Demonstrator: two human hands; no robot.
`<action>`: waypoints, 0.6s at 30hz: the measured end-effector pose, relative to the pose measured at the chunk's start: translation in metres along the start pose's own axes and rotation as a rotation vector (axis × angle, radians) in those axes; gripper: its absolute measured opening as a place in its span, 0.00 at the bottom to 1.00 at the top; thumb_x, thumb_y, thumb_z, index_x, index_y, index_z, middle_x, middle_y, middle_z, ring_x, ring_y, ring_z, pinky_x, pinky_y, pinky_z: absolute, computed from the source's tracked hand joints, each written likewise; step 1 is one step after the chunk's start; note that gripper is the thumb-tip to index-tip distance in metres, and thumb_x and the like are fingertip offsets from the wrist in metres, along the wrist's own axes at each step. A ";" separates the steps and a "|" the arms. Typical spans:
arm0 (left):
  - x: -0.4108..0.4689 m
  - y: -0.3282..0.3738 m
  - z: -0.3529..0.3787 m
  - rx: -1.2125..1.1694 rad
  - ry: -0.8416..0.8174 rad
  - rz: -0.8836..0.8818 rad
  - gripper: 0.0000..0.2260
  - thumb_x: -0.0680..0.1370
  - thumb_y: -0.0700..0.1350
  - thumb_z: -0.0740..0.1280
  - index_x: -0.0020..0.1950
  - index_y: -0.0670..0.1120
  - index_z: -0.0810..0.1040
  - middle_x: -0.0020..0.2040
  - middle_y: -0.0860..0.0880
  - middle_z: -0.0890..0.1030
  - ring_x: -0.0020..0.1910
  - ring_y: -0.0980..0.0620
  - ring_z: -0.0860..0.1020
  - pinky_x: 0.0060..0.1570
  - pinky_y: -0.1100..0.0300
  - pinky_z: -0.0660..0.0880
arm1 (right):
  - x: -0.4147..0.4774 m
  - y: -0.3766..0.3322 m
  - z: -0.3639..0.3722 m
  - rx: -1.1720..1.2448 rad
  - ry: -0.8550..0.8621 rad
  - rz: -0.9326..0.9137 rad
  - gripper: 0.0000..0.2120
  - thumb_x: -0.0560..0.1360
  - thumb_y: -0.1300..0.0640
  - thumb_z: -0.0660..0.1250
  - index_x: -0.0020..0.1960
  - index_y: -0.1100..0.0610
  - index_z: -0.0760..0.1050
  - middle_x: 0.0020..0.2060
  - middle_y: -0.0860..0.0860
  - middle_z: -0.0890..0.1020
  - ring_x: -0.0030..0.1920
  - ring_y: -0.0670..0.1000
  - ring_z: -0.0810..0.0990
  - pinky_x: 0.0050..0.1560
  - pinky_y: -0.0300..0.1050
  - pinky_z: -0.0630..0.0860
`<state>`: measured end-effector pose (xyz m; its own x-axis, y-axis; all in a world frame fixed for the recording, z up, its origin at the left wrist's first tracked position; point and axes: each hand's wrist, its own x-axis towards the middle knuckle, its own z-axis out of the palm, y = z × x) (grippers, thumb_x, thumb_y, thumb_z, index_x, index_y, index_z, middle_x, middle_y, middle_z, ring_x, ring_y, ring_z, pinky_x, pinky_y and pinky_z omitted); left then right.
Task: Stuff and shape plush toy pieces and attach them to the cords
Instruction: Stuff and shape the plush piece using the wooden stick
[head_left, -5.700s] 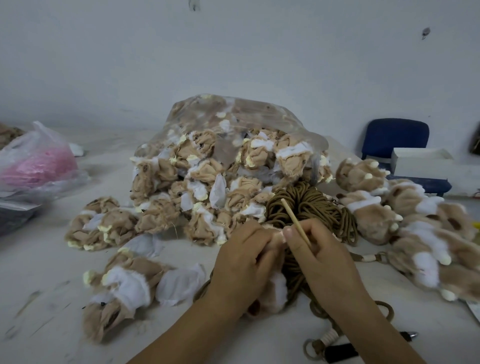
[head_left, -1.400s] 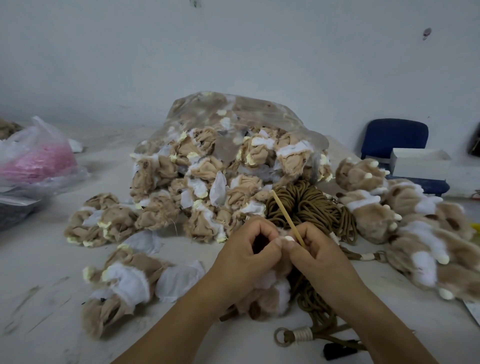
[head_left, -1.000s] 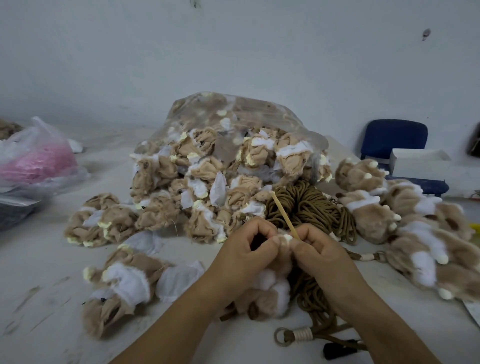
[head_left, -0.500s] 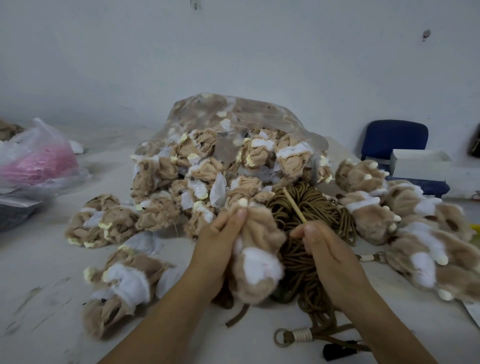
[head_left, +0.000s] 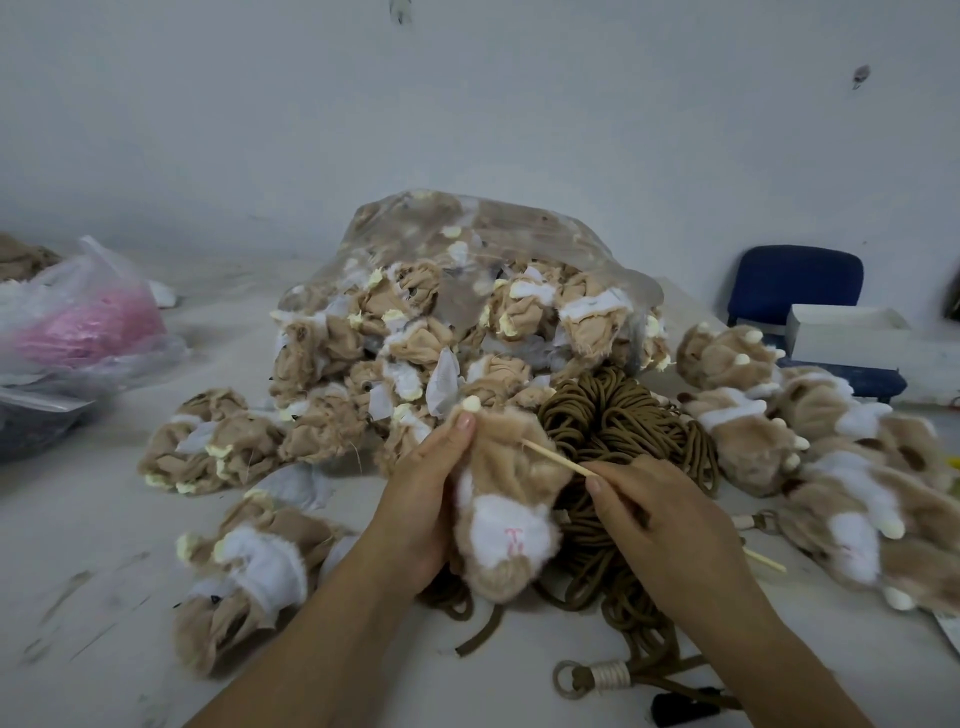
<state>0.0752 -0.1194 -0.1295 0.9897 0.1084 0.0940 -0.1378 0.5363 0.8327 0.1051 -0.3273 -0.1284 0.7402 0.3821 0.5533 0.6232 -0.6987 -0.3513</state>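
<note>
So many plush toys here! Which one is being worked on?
The toy gripped in the left hand, touched by the stick in the right hand; all others lie untouched.

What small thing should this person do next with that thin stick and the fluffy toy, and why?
Probably push the stick a little further into the plush piece to fill it out. The left hand grips the plush piece, the right hand pinches the stick, and the stick's tip meets the toy's creased upper part, which looks limper than its rounded bottom.
</note>
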 end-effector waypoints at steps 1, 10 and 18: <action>0.000 -0.001 -0.001 0.014 -0.006 -0.010 0.17 0.79 0.50 0.65 0.59 0.37 0.79 0.54 0.34 0.81 0.51 0.38 0.81 0.51 0.47 0.80 | 0.000 -0.001 0.000 0.011 0.017 -0.003 0.19 0.77 0.40 0.52 0.55 0.43 0.79 0.36 0.40 0.72 0.40 0.42 0.71 0.35 0.34 0.66; -0.003 -0.005 -0.001 0.242 0.007 0.014 0.14 0.76 0.53 0.68 0.54 0.44 0.84 0.52 0.38 0.84 0.51 0.40 0.82 0.56 0.46 0.78 | 0.001 0.005 -0.001 -0.031 -0.041 -0.044 0.17 0.81 0.45 0.54 0.56 0.47 0.80 0.39 0.45 0.75 0.41 0.48 0.71 0.43 0.50 0.70; -0.010 -0.024 0.019 0.680 -0.005 0.241 0.09 0.73 0.63 0.65 0.45 0.63 0.83 0.46 0.51 0.85 0.48 0.52 0.83 0.53 0.52 0.79 | -0.005 -0.003 0.011 0.192 -0.022 0.007 0.09 0.80 0.56 0.59 0.51 0.54 0.78 0.42 0.49 0.77 0.43 0.50 0.76 0.42 0.54 0.75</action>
<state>0.0692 -0.1498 -0.1402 0.9354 0.1530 0.3187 -0.2984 -0.1415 0.9439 0.1026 -0.3200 -0.1382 0.7486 0.3923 0.5345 0.6533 -0.5737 -0.4939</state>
